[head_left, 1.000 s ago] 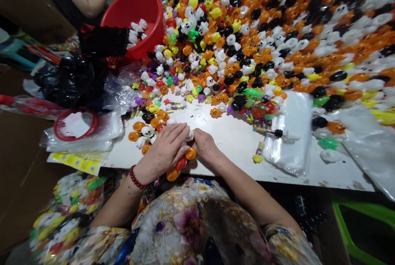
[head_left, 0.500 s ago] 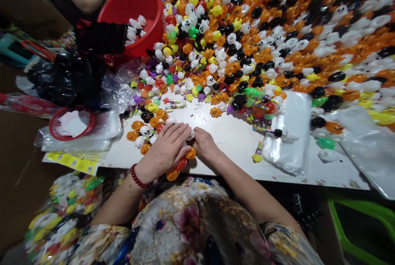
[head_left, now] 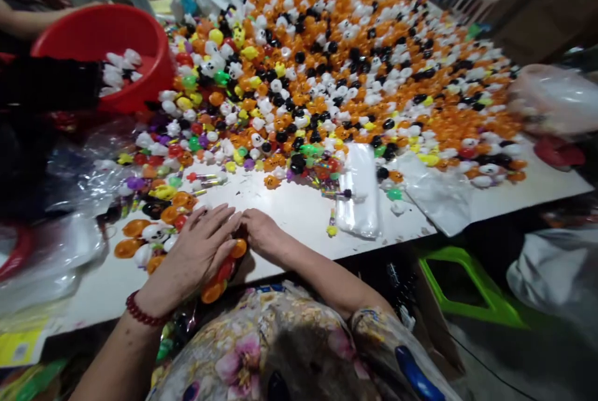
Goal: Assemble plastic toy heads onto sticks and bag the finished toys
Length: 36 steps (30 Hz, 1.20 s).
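While our left hand (head_left: 199,254) lies flat and open over a small cluster of orange and red plastic toys (head_left: 223,270) at the white desk (head_left: 299,214) edge, our right hand (head_left: 261,233) cups them loosely; a huge unsorted heap of small orange, black and white plastic toys (head_left: 355,77) remains behind.
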Available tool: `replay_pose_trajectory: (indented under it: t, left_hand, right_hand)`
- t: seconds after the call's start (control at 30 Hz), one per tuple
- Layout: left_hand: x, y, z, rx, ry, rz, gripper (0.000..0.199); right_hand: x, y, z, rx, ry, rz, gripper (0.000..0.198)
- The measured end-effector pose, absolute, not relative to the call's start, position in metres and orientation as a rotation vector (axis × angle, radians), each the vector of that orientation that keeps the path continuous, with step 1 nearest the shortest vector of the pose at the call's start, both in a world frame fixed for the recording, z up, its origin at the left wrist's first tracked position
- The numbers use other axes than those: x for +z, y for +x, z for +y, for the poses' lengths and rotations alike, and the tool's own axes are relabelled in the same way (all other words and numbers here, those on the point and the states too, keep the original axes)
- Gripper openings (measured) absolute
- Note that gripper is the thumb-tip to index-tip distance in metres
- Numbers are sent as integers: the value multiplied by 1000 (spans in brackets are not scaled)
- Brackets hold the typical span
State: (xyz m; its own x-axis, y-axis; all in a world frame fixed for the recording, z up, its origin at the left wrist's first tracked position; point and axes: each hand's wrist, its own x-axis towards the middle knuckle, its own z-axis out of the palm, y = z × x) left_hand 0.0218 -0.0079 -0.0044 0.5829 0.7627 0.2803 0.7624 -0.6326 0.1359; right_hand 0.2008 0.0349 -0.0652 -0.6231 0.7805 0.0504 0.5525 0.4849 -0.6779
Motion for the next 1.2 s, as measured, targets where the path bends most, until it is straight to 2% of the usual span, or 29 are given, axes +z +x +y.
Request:
replay_pose_trajectory:
  t: [0.07, 0.17, 0.3, 0.4, 0.53, 0.67, 0.83, 0.93, 1.2]
  left_hand:
    - [-7, 21, -7, 531, 2817, 1354, 43]
    - [-9, 21, -6, 554, 2843, 1348, 41]
    - [-10, 24, -4, 587, 2874, 1375, 41]
    - [-6, 28, -6, 652, 2902, 1406, 41]
    - [9, 35, -23, 749, 2901, 1320, 43]
    - [21, 38, -48, 722, 2908, 1228, 54]
    - [10, 33, -64, 733, 2926, 1268, 60]
    - [-1, 30, -66, 743, 2900, 1341, 62]
    - [-1, 29, -66, 631, 2823, 1407, 61]
  right_hand:
    - [-57, 220, 31, 776, -1218, -2407, 24]
    - [-44, 266, 31, 593, -1701, -2277, 35]
    - [-29, 326, 41, 330, -2340, -2013, 33]
    - [-25, 349, 47, 227, -2442, -1970, 30]
    - [-28, 355, 40, 223, -2292, -1823, 20]
    - [-38, 346, 20, 470, -1884, -1474, 15]
    - [-55, 313, 3, 1001, -1495, -1052, 37]
    - [-59, 294, 0, 1158, -1452, -990, 41]
    - [-73, 255, -1, 1524, -1275, -1021, 35]
